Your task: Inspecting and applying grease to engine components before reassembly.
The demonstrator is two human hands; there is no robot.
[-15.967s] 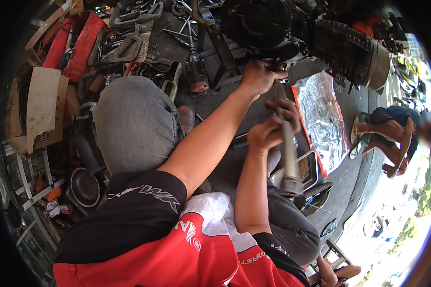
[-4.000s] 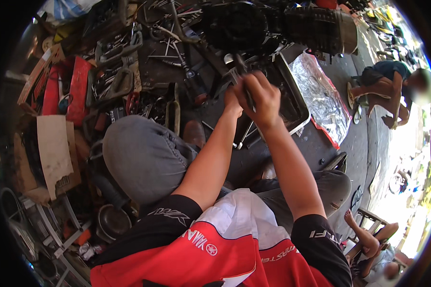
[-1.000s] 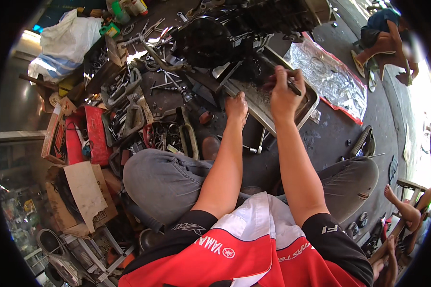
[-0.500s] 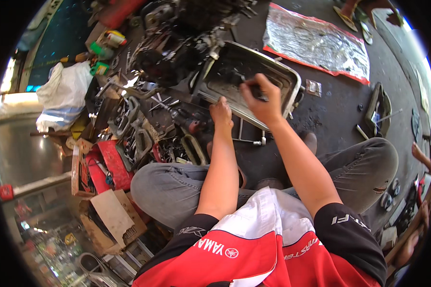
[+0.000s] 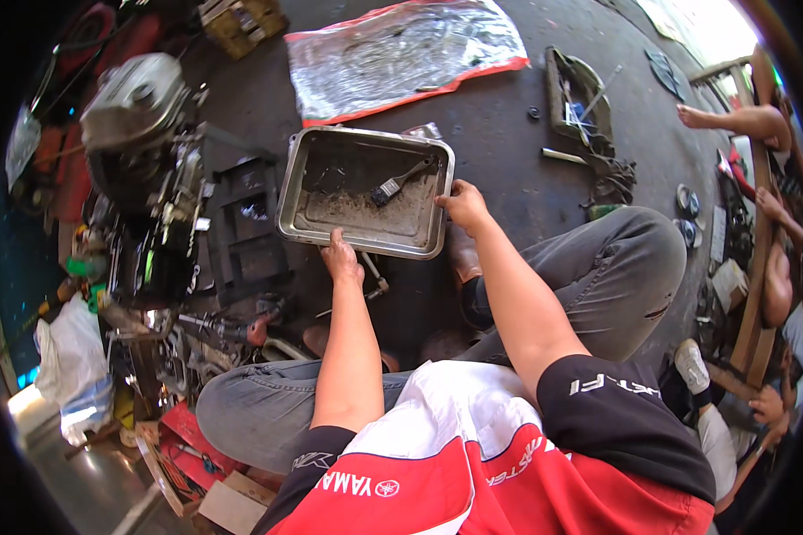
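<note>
A rectangular metal tray [image 5: 287, 192] with dirty residue on its floor is in front of me. Inside it, a paintbrush [image 5: 410, 175] with dark bristles lies slantwise toward the right end. My left hand [image 5: 340, 257] is closed on the near rim, left of its middle, its thumb over the edge and its other fingers partly hidden. On the right rim my right hand [image 5: 464, 205] is closed too, fingertips at the edge. Below the tray, a metal wrench with a long handle [image 5: 377, 278] shows in part.
An engine [image 5: 134, 107] stands at the left, beside a dark slatted part [image 5: 245, 192]. Beyond the tray lies a silver sheet with red borders [image 5: 401, 53]. A dark open container [image 5: 580, 98] holds tools. People sit on a wooden bench [image 5: 754, 267] at the right.
My right hand has let go of the dark object it held over the tray and now grips the right rim. The brush now lies inside. My view has turned rightward.
</note>
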